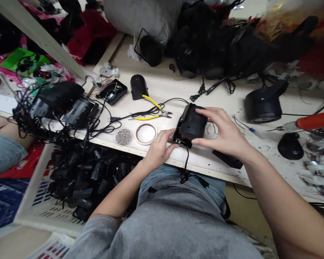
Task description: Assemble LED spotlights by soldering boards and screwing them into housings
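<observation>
Near the bench's front edge, both hands hold a black plastic device housing [193,122] whose lower side is partly open, with wires and a small board showing. My right hand [218,131] grips its curved shell from the right, thumb low and fingers on top. My left hand [161,146] steadies the left lower edge with fingers and thumb. A black cord hangs from the housing over the bench edge. Left of my left hand lie a roll of tape [137,133], a round dish of small metal screws [123,137] and yellow-handled cutting pliers [162,113].
A red power screwdriver [315,120] and a blue-handled screwdriver [255,132] lie on the right. Black housings and tangled cords [78,111] crowd the left bench. A white basket [32,201] of black parts stands below. A round black lamp-like unit [261,104] sits right.
</observation>
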Available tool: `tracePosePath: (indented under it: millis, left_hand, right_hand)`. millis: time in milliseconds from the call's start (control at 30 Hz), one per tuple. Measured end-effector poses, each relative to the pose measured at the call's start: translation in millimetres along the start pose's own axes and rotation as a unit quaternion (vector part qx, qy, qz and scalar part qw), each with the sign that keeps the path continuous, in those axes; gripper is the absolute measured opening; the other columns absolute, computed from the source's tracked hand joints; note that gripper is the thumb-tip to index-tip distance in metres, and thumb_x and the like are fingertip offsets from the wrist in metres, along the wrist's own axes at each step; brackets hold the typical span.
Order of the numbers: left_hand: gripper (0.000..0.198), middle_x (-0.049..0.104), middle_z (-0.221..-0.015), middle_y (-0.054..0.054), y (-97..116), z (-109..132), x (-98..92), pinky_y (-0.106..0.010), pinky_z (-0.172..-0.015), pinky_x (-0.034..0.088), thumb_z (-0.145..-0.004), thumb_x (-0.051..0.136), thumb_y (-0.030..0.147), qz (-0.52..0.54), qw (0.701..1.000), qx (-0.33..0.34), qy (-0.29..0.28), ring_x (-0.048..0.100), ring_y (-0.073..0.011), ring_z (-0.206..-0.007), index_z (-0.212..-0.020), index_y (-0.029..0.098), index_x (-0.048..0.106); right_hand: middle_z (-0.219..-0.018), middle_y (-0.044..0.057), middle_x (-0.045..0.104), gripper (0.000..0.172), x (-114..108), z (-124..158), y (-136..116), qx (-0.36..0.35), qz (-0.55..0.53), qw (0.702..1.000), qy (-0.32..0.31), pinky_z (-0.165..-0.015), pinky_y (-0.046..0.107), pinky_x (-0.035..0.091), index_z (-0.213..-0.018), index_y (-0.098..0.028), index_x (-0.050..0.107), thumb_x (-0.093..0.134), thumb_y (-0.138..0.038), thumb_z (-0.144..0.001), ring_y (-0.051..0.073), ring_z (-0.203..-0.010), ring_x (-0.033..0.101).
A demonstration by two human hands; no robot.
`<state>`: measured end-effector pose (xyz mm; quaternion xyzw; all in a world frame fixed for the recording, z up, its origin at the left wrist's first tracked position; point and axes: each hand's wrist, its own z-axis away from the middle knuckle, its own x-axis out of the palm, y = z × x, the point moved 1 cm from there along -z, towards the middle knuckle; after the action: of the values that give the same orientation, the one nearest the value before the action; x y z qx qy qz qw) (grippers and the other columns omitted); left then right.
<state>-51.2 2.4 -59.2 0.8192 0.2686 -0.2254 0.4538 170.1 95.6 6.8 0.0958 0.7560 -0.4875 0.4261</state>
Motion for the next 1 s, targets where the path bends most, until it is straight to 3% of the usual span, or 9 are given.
tracePosePath:
  millis: [200, 300, 400, 533, 800, 1000]
  left_hand:
    - [0.047, 0.065, -0.114, -0.012, -1.3, 1.6, -1.0, -0.034, -0.087, 0.057, -0.096, 0.062, 0.029, -0.004, 1.0, -0.003, -0.01, 0.067, -0.0164, -0.087, -0.137, 0.014, 0.045]
    - [0.052, 0.061, -0.12, -0.014, 3.0, -0.1, -4.0, -0.038, -0.092, 0.056, -0.094, 0.064, 0.031, -0.036, 0.999, 0.008, 0.008, 0.065, -0.0217, -0.103, -0.139, 0.015, 0.045]
    - [0.052, 0.05, -0.136, -0.017, 16.6, -5.4, -6.5, -0.047, -0.102, 0.051, -0.091, 0.069, 0.033, -0.124, 0.99, 0.057, 0.021, 0.054, -0.0302, -0.125, -0.139, 0.023, 0.051]
    - [0.045, 0.044, -0.149, -0.014, 34.7, -12.8, -0.8, -0.059, -0.112, 0.04, -0.088, 0.072, 0.033, -0.202, 0.969, 0.136, -0.042, 0.045, -0.0355, -0.135, -0.132, 0.033, 0.06]
    - [0.031, 0.052, -0.141, -0.022, 25.0, -9.6, 11.4, -0.05, -0.1, 0.052, -0.092, 0.066, 0.036, -0.185, 0.972, 0.138, -0.032, 0.054, -0.0326, -0.125, -0.117, 0.016, 0.065]
    - [0.028, 0.053, -0.138, -0.022, 16.8, -10.8, 9.1, -0.049, -0.092, 0.055, -0.09, 0.069, 0.037, -0.181, 0.975, 0.125, -0.021, 0.059, -0.0304, -0.111, -0.109, 0.017, 0.068]
  right_hand:
    - [-0.136, 0.009, 0.055, 0.081, -11.0, -4.4, 8.3, 0.059, -0.086, 0.993, 0.048, -0.109, 0.053, 0.05, -0.141, -0.03, 0.056, 0.083, -0.053, -0.068, 0.032, -0.127, 0.056]
    - [-0.136, 0.009, 0.055, 0.08, -9.0, -0.4, 10.3, 0.06, -0.091, 0.992, 0.056, -0.109, 0.053, 0.05, -0.141, -0.031, 0.055, 0.082, -0.051, -0.068, 0.032, -0.129, 0.055]
    - [-0.136, 0.009, 0.055, 0.079, -8.0, 4.0, 12.8, 0.07, -0.099, 0.99, 0.078, -0.109, 0.053, 0.05, -0.14, -0.031, 0.056, 0.083, -0.05, -0.068, 0.032, -0.13, 0.055]
    - [-0.136, 0.009, 0.055, 0.078, -7.8, 8.8, 16.7, 0.082, -0.128, 0.983, 0.108, -0.108, 0.052, 0.051, -0.139, -0.03, 0.056, 0.083, -0.048, -0.068, 0.031, -0.128, 0.057]
    - [-0.134, 0.009, 0.057, 0.079, -8.6, 17.4, 14.8, 0.092, -0.128, 0.983, 0.098, -0.108, 0.054, 0.052, -0.138, -0.031, 0.058, 0.085, -0.049, -0.066, 0.031, -0.128, 0.057]
    - [-0.134, 0.009, 0.057, 0.08, -4.9, 17.9, 14.8, 0.088, -0.135, 0.983, 0.09, -0.108, 0.055, 0.052, -0.138, -0.032, 0.058, 0.087, -0.046, -0.064, 0.032, -0.129, 0.056]
